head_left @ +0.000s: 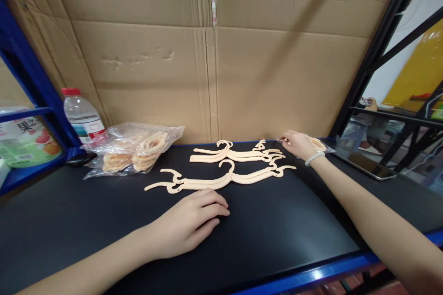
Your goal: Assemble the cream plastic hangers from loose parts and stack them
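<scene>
A matte black table (86,221) with a blue metal edge carries two groups of flat, cream-coloured plastic hangers, each with a curled hook in the middle and notched, wavy arms. The near hangers (221,179) lie stretched across the middle of the surface; the far hangers (238,153) lie just behind them, closer to the wall of creased brown cardboard (207,64) that stands upright at the back.

The left hand (188,223) rests palm-down on the table just in front of the near hangers. Its fingers (214,207) lie loosely together, slightly curled, holding nothing, their tips near the hangers but apart from them.

The right hand (299,144), with a pale beaded bracelet (314,158) at the wrist, reaches to the far right end of the far hangers. Its fingers (285,140) are drawn narrow at a crinkled clear plastic bag (323,145) of small cream pieces, which lies under and beside the hand; whether they actually pinch it cannot be told.

To the left lies a larger clear bag (134,147), wrinkled and glossy, stuffed with cream ring-shaped parts. Behind it stands a clear water bottle (82,117) with a red cap. A dark tablet (367,166) lies flat at the right.
</scene>
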The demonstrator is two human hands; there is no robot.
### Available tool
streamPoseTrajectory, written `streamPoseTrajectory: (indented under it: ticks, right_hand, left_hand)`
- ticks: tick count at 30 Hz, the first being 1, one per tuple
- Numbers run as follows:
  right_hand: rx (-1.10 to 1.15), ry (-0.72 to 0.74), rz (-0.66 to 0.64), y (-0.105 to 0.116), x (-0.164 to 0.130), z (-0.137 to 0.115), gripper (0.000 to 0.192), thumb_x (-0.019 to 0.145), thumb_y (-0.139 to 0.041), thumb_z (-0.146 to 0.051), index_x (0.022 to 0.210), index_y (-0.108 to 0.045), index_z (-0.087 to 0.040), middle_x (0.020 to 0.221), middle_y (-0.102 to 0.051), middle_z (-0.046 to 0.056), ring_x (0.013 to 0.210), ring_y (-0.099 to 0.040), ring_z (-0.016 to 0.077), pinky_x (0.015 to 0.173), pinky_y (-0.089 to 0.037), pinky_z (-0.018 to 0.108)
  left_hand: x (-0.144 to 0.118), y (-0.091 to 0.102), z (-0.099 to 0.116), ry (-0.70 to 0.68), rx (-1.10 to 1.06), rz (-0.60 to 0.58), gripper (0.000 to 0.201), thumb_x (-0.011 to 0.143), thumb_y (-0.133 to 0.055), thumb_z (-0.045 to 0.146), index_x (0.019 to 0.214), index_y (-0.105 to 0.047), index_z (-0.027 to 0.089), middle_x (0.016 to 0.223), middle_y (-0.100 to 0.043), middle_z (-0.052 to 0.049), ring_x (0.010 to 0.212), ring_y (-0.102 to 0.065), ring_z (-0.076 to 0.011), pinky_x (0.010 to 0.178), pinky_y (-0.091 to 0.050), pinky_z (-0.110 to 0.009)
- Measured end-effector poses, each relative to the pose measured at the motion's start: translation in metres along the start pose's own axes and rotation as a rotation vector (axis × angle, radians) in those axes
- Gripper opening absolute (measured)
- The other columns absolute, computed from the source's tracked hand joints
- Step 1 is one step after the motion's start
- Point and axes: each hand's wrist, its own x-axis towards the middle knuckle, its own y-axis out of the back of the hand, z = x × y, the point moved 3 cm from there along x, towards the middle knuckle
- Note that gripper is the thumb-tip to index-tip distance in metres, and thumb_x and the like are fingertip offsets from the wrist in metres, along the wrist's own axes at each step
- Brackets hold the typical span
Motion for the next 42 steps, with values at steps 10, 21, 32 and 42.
streamPoseTrajectory:
  ticks: [10,21,32,42]
  right_hand:
    - [0.57,-0.23,0.405,0.019,0.001,-0.039,0.015,0.082,-0.05,-0.028,0.086,-0.059,-0.017,0.079,-0.067,0.007,0.072,-0.066,0.0195,0.068,-0.055,0.036]
    - [1.901,-0.277,-0.497,0.034,-0.055,-0.223,0.019,0.068,-0.076,-0.024,0.074,-0.059,-0.017,0.072,-0.064,0.0,0.069,-0.063,0.0127,0.069,-0.053,0.028]
    - [1.011,0.151,-0.269,0.017,-0.026,-0.162,0.01,0.079,-0.059,-0.021,0.087,-0.064,-0.02,0.09,-0.066,0.003,0.083,-0.062,0.0176,0.078,-0.051,0.035]
    - [0.297,0.271,-0.162,-0.015,-0.015,-0.122,0.011,0.079,-0.061,-0.015,0.09,-0.063,-0.017,0.094,-0.062,0.01,0.094,-0.058,0.0255,0.085,-0.049,0.04]
  left_hand:
    - [0.002,-0.006,-0.005,0.202,-0.317,0.125,0.025,0.087,-0.052,0.017,0.109,-0.062,0.022,0.107,-0.065,-0.006,0.1,-0.059,-0.0199,0.091,-0.046,-0.036]
    - [0.006,-0.013,-0.017,0.519,-0.958,0.486,0.035,0.088,-0.055,0.046,0.082,-0.064,0.013,0.078,-0.063,-0.005,0.067,-0.056,-0.0135,0.065,-0.046,-0.027]
    - [0.002,-0.014,-0.024,0.625,-1.072,0.569,0.03,0.081,-0.066,0.041,0.076,-0.051,0.016,0.07,-0.064,-0.001,0.061,-0.055,-0.011,0.061,-0.043,-0.024]
    - [-0.005,-0.008,-0.026,0.696,-1.137,0.674,0.026,0.075,-0.074,0.035,0.08,-0.059,0.014,0.067,-0.056,0.003,0.061,-0.048,-0.0068,0.061,-0.041,-0.02]
